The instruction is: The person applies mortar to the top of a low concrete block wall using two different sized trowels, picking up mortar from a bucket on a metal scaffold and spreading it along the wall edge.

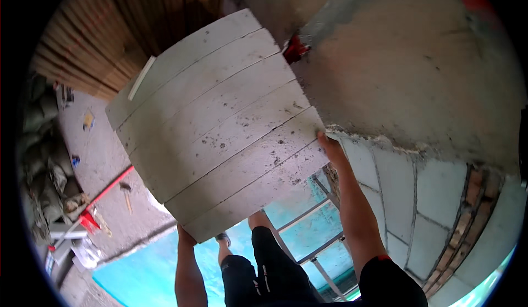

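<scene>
A large pale grey panel [220,125] with parallel seams and small dark pits fills the middle of the view, tilted. I cannot tell whether it is one grooved board or several joined strips. My left hand [187,236] is at its lower left corner, with the fingers mostly hidden behind the panel. At its right edge, my right hand [330,146] has the thumb on the near face and the other fingers out of sight. Both forearms reach up from the lower edge. A thin white strip [142,79] shows at the panel's upper left edge.
Brown ridged sheets [93,37] stand upper left. A pale block wall [396,197] with mortar joints rises right, below a plastered surface [418,76]. Metal ladder-like bars [313,213] and a turquoise sheet [148,274] lie below. A hammer [127,198], red pole [113,185] and sacks [47,169] are left.
</scene>
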`<move>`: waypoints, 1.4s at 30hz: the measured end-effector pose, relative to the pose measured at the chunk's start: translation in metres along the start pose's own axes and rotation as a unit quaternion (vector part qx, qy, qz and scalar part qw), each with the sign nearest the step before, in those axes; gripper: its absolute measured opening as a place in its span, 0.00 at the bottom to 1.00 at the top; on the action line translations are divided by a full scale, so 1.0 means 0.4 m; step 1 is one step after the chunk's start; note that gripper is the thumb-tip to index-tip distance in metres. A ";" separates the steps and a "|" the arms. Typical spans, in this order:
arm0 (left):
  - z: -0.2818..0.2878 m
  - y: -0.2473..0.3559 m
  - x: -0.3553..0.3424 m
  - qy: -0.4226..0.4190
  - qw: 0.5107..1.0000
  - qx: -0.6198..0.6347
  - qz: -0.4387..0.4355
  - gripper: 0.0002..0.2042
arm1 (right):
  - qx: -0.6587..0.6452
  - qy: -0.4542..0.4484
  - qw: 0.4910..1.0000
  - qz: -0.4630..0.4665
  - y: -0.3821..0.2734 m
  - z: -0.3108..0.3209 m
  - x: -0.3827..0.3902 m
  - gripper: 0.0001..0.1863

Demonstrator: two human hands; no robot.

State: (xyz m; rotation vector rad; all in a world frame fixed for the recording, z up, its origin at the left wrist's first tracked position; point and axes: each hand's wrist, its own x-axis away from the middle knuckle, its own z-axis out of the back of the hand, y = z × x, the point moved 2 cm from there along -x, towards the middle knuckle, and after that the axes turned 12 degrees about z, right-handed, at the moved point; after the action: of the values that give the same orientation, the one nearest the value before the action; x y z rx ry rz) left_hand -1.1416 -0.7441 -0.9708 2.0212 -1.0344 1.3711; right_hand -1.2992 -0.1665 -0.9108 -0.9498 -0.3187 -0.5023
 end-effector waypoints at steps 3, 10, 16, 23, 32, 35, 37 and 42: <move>0.004 -0.003 -0.003 -0.070 0.998 0.007 0.008 0.29 | 0.024 0.031 0.999 0.001 -0.045 0.005 0.035 0.35; 0.280 -0.013 0.228 -0.109 0.991 -0.083 0.010 0.31 | 0.132 0.013 0.991 -0.010 -0.144 -0.052 0.398 0.31; 0.297 0.030 0.461 0.021 0.970 -0.244 0.004 0.31 | 0.057 0.087 0.993 -0.047 -0.276 -0.231 0.829 0.47; -0.005 0.125 0.911 0.032 0.894 -0.436 -0.099 0.30 | -0.114 0.172 0.978 -0.011 -0.399 -0.240 1.373 0.46; -0.320 0.061 1.430 -0.049 0.796 -0.569 -0.199 0.29 | -0.255 0.438 0.855 0.112 -0.493 0.039 2.058 0.40; -0.396 -0.017 1.531 -0.094 0.768 -0.601 -0.198 0.29 | -0.260 0.550 0.784 0.120 -0.402 0.090 2.260 0.38; -0.449 -0.096 1.594 -0.128 0.745 -0.626 -0.190 0.29 | -0.274 0.562 0.774 0.098 -0.329 0.100 2.423 0.40; -0.564 -0.665 1.623 -0.217 0.651 -0.722 -0.085 0.26 | -0.331 0.663 0.671 -0.017 -0.008 -0.042 2.808 0.34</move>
State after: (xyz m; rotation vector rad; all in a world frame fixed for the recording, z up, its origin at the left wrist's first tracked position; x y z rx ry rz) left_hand -0.9174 -0.6244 -0.2791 1.0159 -1.3592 -0.2898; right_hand -0.3559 -0.4826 -0.3893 -1.0147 1.2757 -1.2567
